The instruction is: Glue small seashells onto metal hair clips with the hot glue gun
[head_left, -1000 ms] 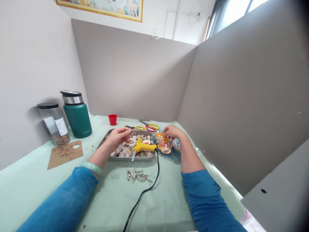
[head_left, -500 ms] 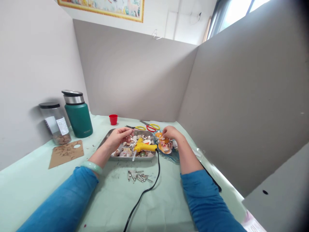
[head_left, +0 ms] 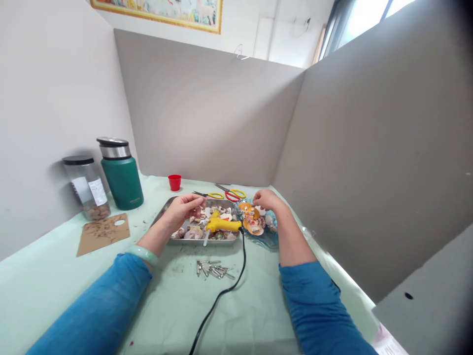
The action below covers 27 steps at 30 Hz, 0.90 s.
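Note:
My left hand point(head_left: 187, 206) hovers over the left part of a metal tray point(head_left: 162, 209), thumb and fingertips pinched together; whatever lies between them is too small to name. Seashells point(head_left: 194, 232) of several kinds fill the tray. A yellow glue gun point(head_left: 223, 225) rests across its right side, a whitish glue stick end poking toward me. To the right, my right hand point(head_left: 266, 198) is above a blue dish point(head_left: 269, 241) with orange and white shells point(head_left: 253, 224). Its fingers are curled together, and their tips show nothing I can make out.
Metal clips point(head_left: 214, 269) lie in front of the tray, beside the black cord point(head_left: 229, 288). Behind it are scissors point(head_left: 236, 193) and a red cup point(head_left: 175, 182). At left stand a green bottle point(head_left: 123, 182), a jar point(head_left: 86, 190) and a cardboard piece point(head_left: 105, 234). Grey panels point(head_left: 207, 108) enclose the table.
My right hand has shifted slightly right and up over the dish, uncovering more of its shells. My left hand keeps its pinch in nearly the same place.

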Available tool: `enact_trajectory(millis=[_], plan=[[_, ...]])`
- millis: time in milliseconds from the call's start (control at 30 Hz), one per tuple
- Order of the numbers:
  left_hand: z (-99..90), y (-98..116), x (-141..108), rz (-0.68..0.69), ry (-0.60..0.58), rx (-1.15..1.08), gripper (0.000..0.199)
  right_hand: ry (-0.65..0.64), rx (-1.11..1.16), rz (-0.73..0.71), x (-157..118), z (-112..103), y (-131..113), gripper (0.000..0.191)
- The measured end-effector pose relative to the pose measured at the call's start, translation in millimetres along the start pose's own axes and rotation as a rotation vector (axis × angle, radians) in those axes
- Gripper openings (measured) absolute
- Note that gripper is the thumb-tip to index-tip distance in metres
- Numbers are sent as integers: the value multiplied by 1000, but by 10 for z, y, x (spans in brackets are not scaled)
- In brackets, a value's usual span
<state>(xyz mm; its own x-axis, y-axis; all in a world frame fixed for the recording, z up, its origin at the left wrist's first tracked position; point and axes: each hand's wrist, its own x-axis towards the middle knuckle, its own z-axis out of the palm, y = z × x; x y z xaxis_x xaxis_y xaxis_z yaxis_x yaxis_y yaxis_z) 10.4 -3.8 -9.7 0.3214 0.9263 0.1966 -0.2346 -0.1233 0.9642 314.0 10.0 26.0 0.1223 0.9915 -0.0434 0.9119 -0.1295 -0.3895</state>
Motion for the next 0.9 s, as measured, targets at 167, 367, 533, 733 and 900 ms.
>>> enact_trajectory(millis=[167, 367, 533, 733, 900], plan=[[2, -6, 1, 7, -8, 3, 32, 27, -12, -38, -119, -108, -122, 15], [-40, -54, 48, 21, 101, 15, 34, 18, -18, -212, -294, -151, -378, 14], [-93, -38, 73, 39, 268, -89, 38, -113, -172, -430, -459, 9, -715, 17], [-185, 92, 57, -35, 343, 127, 30, -187, -486, -395, -641, 242, -1022, 32], [-350, 112, 68, 103, 332, 813, 7, -204, -540, -369, -671, 296, -1069, 31]])
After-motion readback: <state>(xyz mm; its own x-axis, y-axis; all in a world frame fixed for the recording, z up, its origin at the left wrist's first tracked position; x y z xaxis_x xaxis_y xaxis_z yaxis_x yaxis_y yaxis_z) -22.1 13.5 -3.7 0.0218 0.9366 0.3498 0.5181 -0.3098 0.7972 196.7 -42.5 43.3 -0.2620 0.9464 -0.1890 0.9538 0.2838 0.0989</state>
